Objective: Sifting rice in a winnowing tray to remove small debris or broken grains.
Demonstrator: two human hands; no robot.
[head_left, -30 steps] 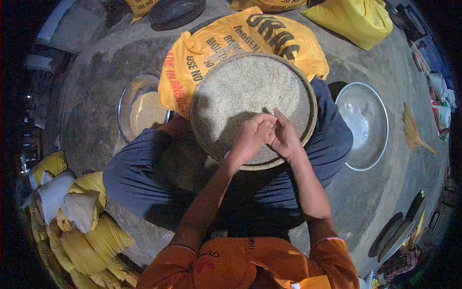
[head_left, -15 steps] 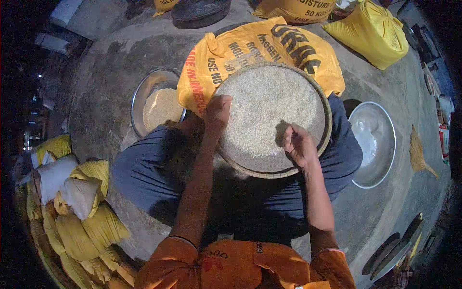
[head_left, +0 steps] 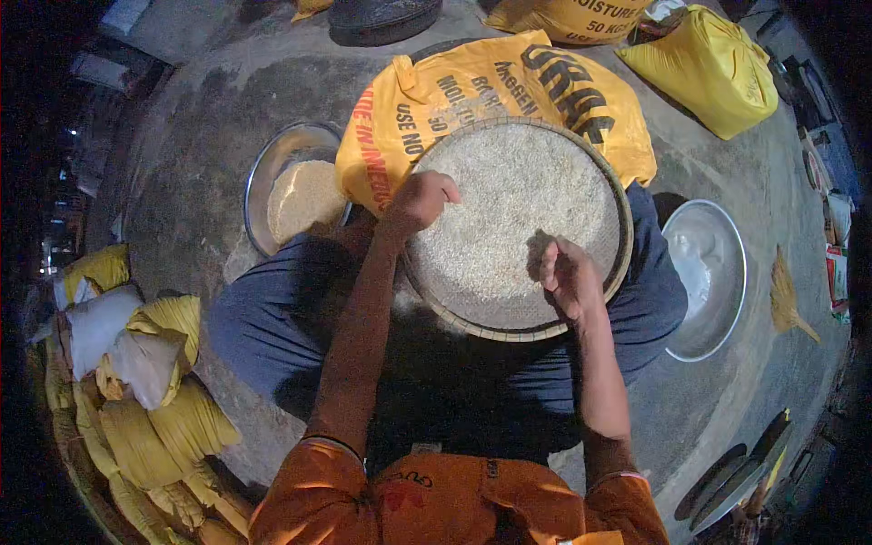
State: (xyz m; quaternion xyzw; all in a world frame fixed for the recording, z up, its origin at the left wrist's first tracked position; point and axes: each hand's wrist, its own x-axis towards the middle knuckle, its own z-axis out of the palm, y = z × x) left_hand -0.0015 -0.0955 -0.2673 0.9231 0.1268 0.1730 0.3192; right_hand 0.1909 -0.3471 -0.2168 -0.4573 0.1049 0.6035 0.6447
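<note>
A round tray (head_left: 520, 335) with a bamboo rim and a fine mesh-like base rests across my lap. Whitish grains that look like rice (head_left: 518, 200) are spread over most of it. My left hand (head_left: 425, 200) is above the tray's left edge, fingers curled together and thumb side toward the grains. Over the lower right of the grains, my right hand (head_left: 574, 277) is closed with thumb and fingertips pinched. Whatever either hand may hold is too small or hidden to make out. Beneath the tray's far side lies an orange-yellow printed sack (head_left: 391, 118).
To my left stands a metal basin (head_left: 263, 173) with a tan heap of grain (head_left: 304, 195). A second metal basin (head_left: 713, 318) is on my right, near a small straw broom (head_left: 786, 291). Full yellow sacks (head_left: 708, 73), a dark round pan (head_left: 381, 23) and piled bags (head_left: 163, 436) lie around.
My left hand has turned and shifted slightly inward, its fingertips now reaching over the grains. The right hand stays nearly in place, still pinched. The whole view has shifted slightly.
</note>
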